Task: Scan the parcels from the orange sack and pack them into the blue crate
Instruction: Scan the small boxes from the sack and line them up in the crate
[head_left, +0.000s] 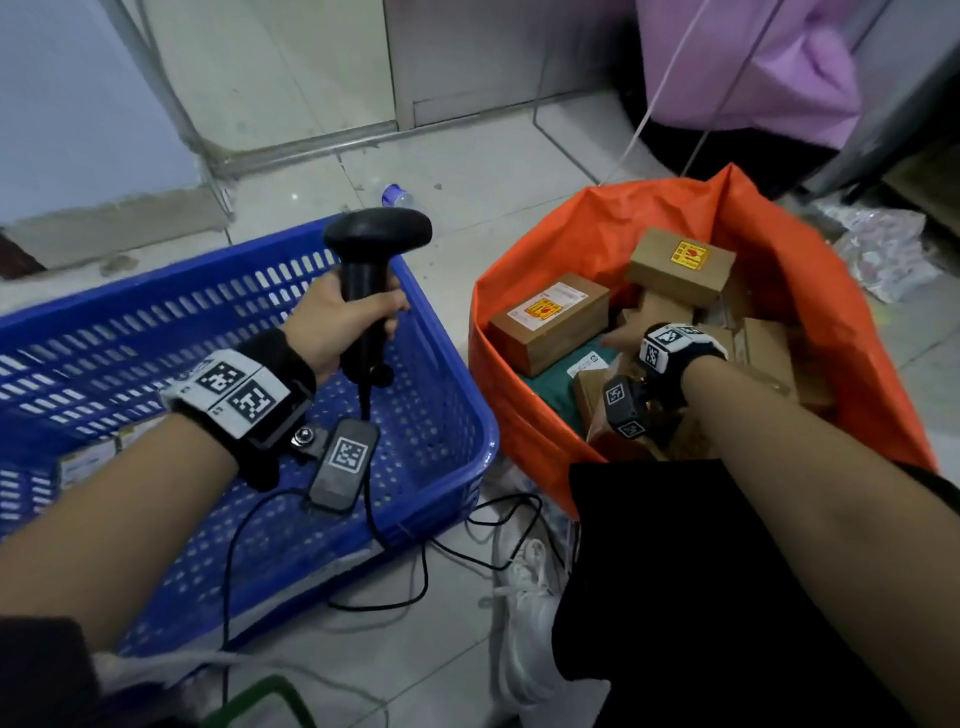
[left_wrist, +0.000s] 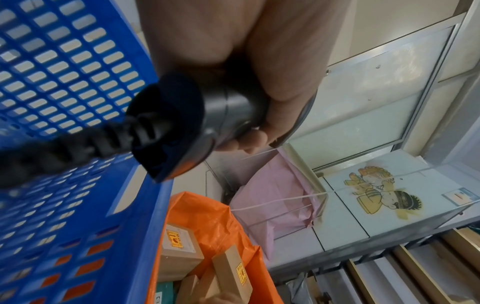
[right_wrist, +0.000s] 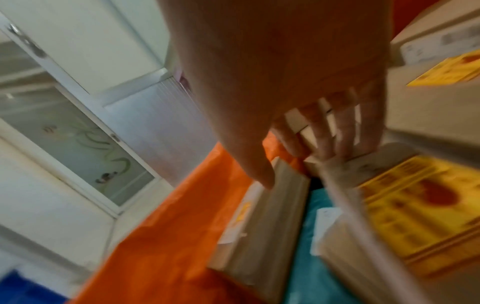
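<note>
My left hand (head_left: 337, 322) grips a black barcode scanner (head_left: 371, 270) by its handle, upright above the blue crate (head_left: 457, 364). In the left wrist view, the left hand (left_wrist: 272, 61) wraps the scanner's handle (left_wrist: 207, 115), cable trailing left. My right hand (head_left: 626, 332) reaches into the orange sack (head_left: 810, 291) among brown cardboard parcels (head_left: 550, 322) with yellow stickers. The blurred right wrist view shows the right hand (right_wrist: 285, 61) with fingers (right_wrist: 322, 133) straight and spread, touching box edges and holding nothing. A teal soft parcel (head_left: 550, 384) lies low in the sack. Labelled parcels (head_left: 88, 462) lie in the crate's left end.
A plastic bottle (head_left: 397, 196) lies on the tiled floor behind the crate. A pink bag (head_left: 753, 67) hangs behind the sack. Black cables (head_left: 467, 545) loop on the floor between crate and sack, beside a white shoe (head_left: 530, 623).
</note>
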